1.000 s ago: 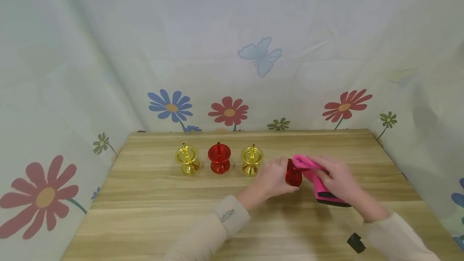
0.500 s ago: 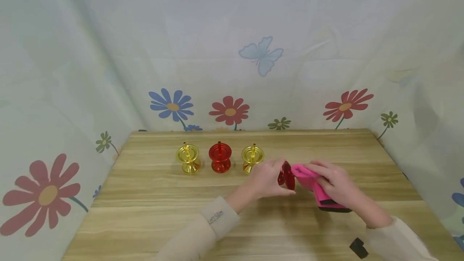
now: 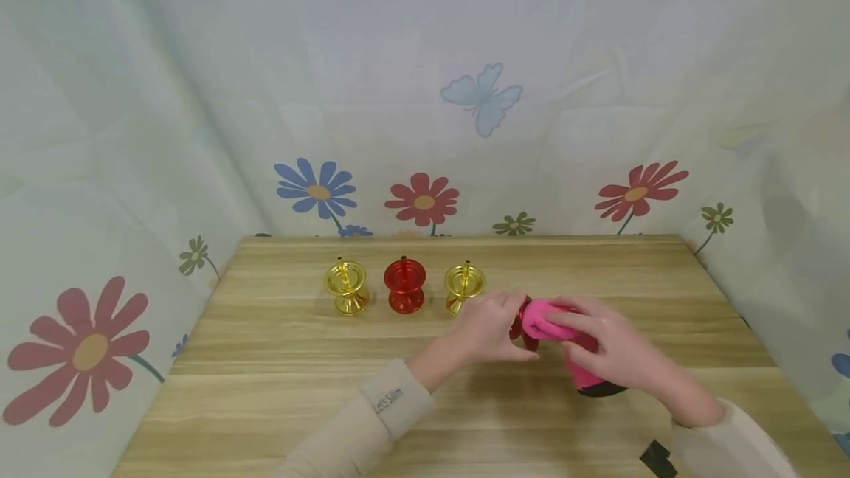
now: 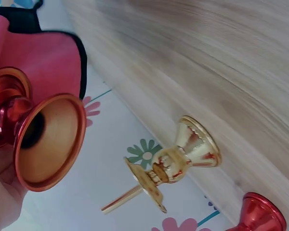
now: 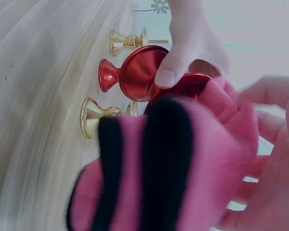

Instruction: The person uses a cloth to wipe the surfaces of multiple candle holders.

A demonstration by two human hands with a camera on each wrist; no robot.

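Note:
My left hand [image 3: 488,327] grips a shiny red candle holder [image 4: 62,149] between thumb and fingers. The holder is tilted on its side above the table, its hollow flared base facing the left wrist camera. My right hand [image 3: 614,345] holds a folded pink cloth [image 3: 547,319] with black edging. In the right wrist view the cloth [image 5: 221,144] lies against the red holder's dish, partly covering it, with my left thumb [image 5: 168,74] on the holder. The cloth's lower flap hangs below my right hand.
Three more candle holders stand upright in a row on the wooden table [image 3: 265,360]: a gold one [image 3: 347,288] at left, a red one [image 3: 405,286], and a gold one [image 3: 463,282] close behind my left hand. A small black piece [image 3: 657,458] is beside my right sleeve.
The red holder was turned in my left hand so its dish faces right. The cloth came away from it briefly, then moved left and now bunches over the dish.

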